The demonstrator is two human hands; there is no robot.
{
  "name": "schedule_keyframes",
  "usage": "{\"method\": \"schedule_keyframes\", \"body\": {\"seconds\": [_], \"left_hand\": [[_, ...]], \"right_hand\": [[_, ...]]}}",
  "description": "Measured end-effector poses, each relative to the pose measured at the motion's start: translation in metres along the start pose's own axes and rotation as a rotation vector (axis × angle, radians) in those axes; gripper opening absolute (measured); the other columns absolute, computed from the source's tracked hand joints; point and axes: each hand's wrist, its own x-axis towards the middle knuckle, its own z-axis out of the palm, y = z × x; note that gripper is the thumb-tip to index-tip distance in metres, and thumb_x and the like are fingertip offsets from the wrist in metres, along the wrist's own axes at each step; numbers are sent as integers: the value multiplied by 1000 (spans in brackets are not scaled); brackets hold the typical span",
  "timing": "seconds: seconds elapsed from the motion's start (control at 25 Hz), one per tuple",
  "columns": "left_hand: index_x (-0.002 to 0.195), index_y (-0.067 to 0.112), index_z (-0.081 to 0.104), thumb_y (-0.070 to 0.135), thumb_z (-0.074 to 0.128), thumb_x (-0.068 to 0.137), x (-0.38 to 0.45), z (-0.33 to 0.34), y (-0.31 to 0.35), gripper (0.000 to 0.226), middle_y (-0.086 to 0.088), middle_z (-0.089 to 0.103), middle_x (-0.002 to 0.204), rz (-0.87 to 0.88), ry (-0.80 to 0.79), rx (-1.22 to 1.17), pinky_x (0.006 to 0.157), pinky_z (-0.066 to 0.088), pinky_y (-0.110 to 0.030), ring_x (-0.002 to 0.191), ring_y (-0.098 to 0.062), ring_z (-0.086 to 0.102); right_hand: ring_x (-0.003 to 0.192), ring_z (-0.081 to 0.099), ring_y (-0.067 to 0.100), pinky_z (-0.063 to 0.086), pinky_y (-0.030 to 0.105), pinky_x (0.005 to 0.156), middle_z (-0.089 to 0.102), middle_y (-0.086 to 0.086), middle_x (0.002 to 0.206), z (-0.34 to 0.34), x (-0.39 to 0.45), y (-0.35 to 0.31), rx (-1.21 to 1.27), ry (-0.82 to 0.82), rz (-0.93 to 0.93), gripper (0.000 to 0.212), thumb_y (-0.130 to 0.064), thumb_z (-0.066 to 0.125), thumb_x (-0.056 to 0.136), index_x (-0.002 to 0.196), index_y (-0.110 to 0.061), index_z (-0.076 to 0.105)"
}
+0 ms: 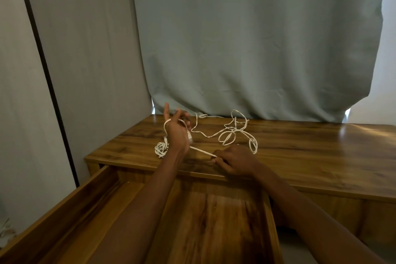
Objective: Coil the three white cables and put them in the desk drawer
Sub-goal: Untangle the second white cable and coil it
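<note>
One small coiled white cable point(161, 149) lay finished on the wood-grain desk top point(300, 148), not yet in the open wooden drawer point(214, 221), which held no cable where visible. The left hand point(176, 133) had a second thin white cable point(201, 152) looped around its palm, while the right hand point(234, 159) pinched the taut strand. A loose tangled white cable point(233, 133) remained uncoiled just behind, so most of the task appeared outstanding.

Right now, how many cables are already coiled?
1: a small coiled cable on the desk, beside the left hand. Another is being wound; the loose tangle lies behind the right hand.
</note>
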Motion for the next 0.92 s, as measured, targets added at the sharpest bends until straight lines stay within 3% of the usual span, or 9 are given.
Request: {"method": "schedule_keyframes", "body": {"seconds": [0.12,0.2,0.28,0.4,0.48,0.56,0.64,0.76,0.92], "left_hand": [[128,20,55,13,50,102,12,-24,-8,27,3,58,53,-53,40,493,38,31,-21,44,-10,47],[103,14,65,31,52,101,7,-36,-16,21,1,55,51,-249,-54,884,42,28,-23,44,-14,43],[79,10,66,57,43,99,-6,-39,-18,56,-3,52,53,-468,-246,1143,45,30,-24,46,-15,42],[76,6,70,88,17,84,-27,-27,-12,98,-2,49,54,-746,-639,1305,43,31,-22,44,-12,41],[71,6,67,91,19,80,-39,-19,-11,98,-1,43,50,-949,-824,1162,41,28,-20,40,-10,36],[65,6,60,80,30,90,-51,-13,-13,83,1,39,43,-1095,-957,799,37,20,-17,32,-7,33],[62,5,58,63,34,99,-57,-7,-15,73,1,37,39,-1092,-1005,389,35,16,-15,28,-7,33],[59,5,57,44,39,102,-58,7,-18,61,1,36,38,-797,-843,4,36,17,-14,27,-10,32],[66,7,59,32,42,102,-44,20,-15,47,0,32,39,-345,-456,-138,38,15,-17,29,-11,27]], "right_hand": [[63,56,12,46,32,57,65,-9,71,-7,-4,15,6,92,38,23,-36,52,96,87,-25,71],[70,55,8,47,32,61,66,-10,81,-16,-4,23,68,119,123,28,-42,49,97,99,-25,72],[80,59,9,47,32,66,69,-9,94,-20,-1,32,158,89,260,27,-41,50,101,108,-26,71],[92,64,12,45,30,71,71,-8,107,-17,6,35,129,53,345,28,-43,45,104,115,-29,67],[98,66,16,52,37,77,70,-6,113,-15,11,32,128,51,362,45,-56,31,101,121,-31,63],[101,66,22,54,42,81,71,-1,115,-14,17,29,181,35,380,57,-60,23,96,125,-29,61],[106,66,27,52,42,85,70,5,119,-12,22,22,206,-21,384,54,-56,29,98,129,-25,60],[115,62,32,48,38,88,66,14,128,-4,23,10,93,-199,327,37,-31,45,103,134,-15,59],[109,63,36,38,34,75,66,17,122,7,19,-11,-144,-259,234,42,-40,46,102,133,-13,56]]}}
